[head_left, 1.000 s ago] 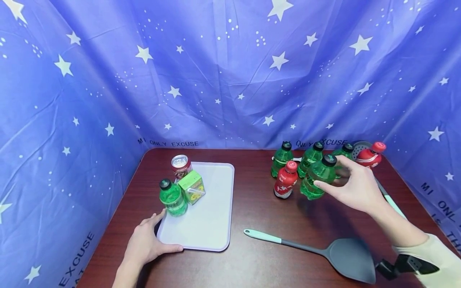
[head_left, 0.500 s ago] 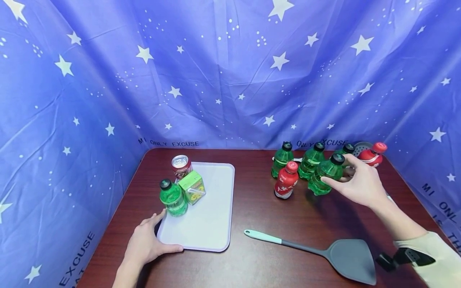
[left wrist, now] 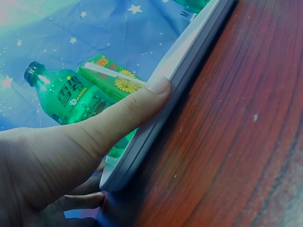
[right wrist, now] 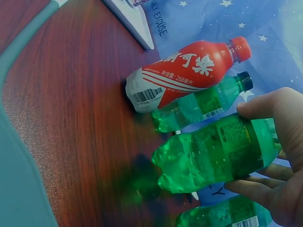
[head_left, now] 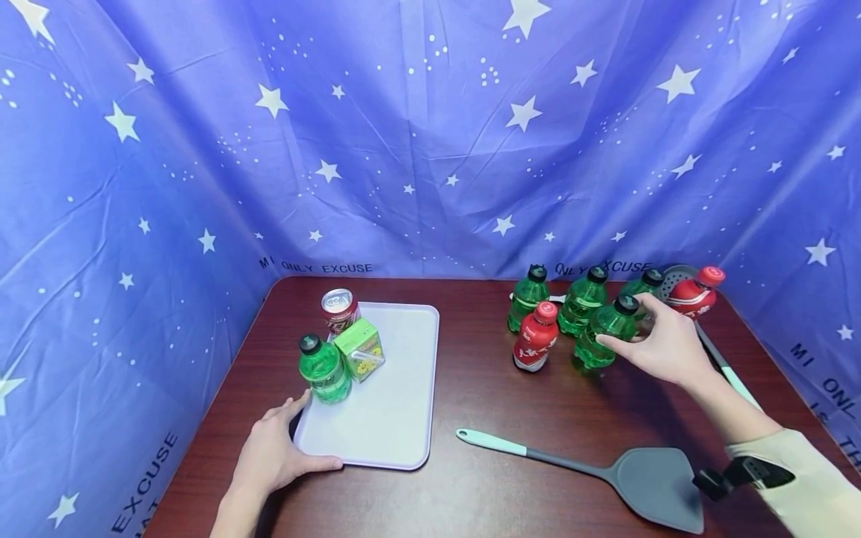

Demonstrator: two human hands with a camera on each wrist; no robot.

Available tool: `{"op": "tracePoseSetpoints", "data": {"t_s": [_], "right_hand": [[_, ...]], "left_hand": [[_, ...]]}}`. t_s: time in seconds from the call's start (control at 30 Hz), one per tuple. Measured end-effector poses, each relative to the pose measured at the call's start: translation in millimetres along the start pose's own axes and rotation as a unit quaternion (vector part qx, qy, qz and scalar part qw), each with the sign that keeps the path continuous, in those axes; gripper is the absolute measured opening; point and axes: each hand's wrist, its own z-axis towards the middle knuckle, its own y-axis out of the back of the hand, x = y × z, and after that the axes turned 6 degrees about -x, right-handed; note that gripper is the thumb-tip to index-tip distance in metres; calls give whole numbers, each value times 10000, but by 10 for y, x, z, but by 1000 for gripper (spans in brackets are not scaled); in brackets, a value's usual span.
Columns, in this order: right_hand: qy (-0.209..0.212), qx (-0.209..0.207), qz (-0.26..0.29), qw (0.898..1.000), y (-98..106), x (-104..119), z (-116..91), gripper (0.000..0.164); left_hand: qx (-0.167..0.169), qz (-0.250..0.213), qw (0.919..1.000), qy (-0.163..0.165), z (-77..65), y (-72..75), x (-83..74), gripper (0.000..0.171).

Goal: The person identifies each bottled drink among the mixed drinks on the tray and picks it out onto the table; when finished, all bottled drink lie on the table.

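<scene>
My right hand (head_left: 669,347) grips a green soda bottle (head_left: 602,344) with a black cap, thumb on one side and fingers on the other. In the right wrist view the held bottle (right wrist: 213,153) tilts, its base close over the table. Left of it stands a red cola bottle (head_left: 536,340). At the tray's near-left corner, my left hand (head_left: 272,452) holds the white tray (head_left: 397,433), thumb (left wrist: 142,101) along the rim. On that tray are another green bottle (head_left: 324,373), a green drink carton (head_left: 361,350) and a red can (head_left: 339,310).
Several green bottles (head_left: 578,306) stand behind the held one. A red bottle (head_left: 693,295) leans at the back right by a slotted utensil (head_left: 676,280). In front lies a grey turner (head_left: 655,482) with a mint handle (head_left: 491,442). A starry curtain (head_left: 417,149) surrounds the table.
My right hand has shifted the green bottle a little right and back, then slightly lower toward the table. The left hand and the tray have stayed put.
</scene>
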Motion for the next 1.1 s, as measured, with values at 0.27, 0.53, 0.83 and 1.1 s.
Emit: {"op": "tracePoseSetpoints", "data": {"t_s": [0.27, 0.53, 0.83, 1.1], "right_hand": [[-37, 152, -37, 9999, -52, -11, 0, 62], [-65, 279, -113, 9995, -109, -13, -33, 66], [-36, 281, -131, 9995, -137, -5, -51, 69], [-25, 290, -142, 9995, -150, -1, -47, 71]], "left_hand": [[11, 19, 10000, -11, 8, -4, -4, 138], [38, 29, 10000, 10, 6, -8, 5, 138], [44, 16, 10000, 10, 8, -11, 10, 139], [29, 7, 10000, 28, 4, -16, 13, 139]]}}
